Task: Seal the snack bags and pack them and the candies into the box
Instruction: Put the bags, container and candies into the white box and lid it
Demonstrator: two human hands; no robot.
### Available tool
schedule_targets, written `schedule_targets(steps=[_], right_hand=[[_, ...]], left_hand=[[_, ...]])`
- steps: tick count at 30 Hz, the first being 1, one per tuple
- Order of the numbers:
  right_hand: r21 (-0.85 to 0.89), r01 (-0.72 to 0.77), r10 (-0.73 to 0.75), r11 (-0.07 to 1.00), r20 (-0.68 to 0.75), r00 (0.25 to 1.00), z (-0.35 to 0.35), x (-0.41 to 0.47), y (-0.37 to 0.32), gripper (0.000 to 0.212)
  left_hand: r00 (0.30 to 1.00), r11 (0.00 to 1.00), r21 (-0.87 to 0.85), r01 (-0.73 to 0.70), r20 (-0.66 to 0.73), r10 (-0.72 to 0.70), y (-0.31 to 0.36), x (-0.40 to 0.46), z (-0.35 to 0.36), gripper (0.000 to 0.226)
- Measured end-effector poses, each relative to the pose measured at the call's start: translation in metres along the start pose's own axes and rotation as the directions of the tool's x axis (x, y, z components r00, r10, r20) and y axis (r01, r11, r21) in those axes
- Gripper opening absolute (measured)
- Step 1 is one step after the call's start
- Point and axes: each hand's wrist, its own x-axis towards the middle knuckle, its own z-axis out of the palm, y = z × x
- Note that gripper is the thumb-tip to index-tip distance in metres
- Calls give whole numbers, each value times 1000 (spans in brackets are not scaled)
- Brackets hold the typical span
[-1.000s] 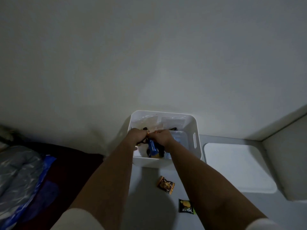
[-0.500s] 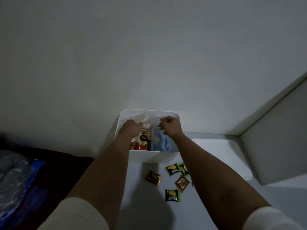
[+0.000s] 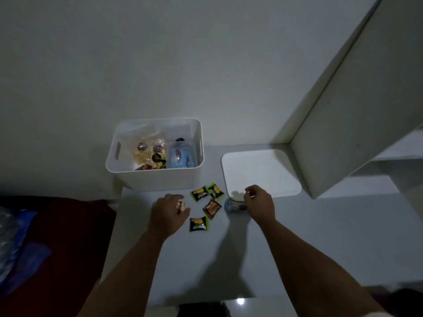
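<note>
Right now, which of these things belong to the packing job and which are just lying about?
Job: white box holding snack bags; loose candies on the table; blue packet by the right hand; left hand on an orange candy.

Lying about: white lid; red cloth.

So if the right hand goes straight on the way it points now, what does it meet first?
Probably the white lid: the right hand points away from the person, just before the lid's near edge. Depth is unclear.
</note>
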Motion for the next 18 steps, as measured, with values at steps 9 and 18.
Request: schedule_targets(steps=[9, 18], right_hand=[[-277, 456, -417, 846, 191, 889, 78, -40, 70, 58], [-220, 656, -604, 723, 261, 753, 110, 8, 41, 95]], left_hand=[[985, 975, 206, 76, 136, -106, -49, -11, 99, 126], [982, 918, 352, -182, 21, 186, -56, 5, 113, 104]])
